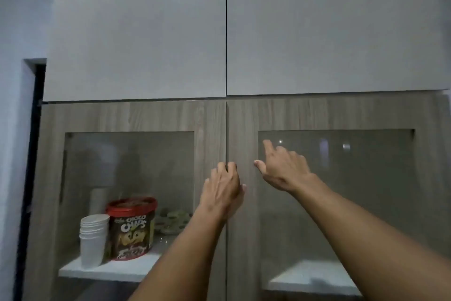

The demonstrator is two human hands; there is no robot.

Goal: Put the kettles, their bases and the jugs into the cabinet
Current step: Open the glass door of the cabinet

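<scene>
Our left hand (223,184) hooks its fingers into the seam between the shut cabinet doors (212,129); our right hand (283,166), fingers spread, rests on the glass (353,190).

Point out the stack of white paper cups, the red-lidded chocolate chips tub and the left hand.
stack of white paper cups (92,242), head view, lowest cup's side
red-lidded chocolate chips tub (133,230), head view, front label
left hand (223,188), head view, back of hand

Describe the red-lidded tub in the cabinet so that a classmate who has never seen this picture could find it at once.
Look at the wood-grain cabinet's left glass door and find the white shelf behind it. The tub stands there between a stack of white paper cups on its left and a blurred patterned item on its right. It alone has a red lid and a dark label reading "Choco Chips".
</scene>
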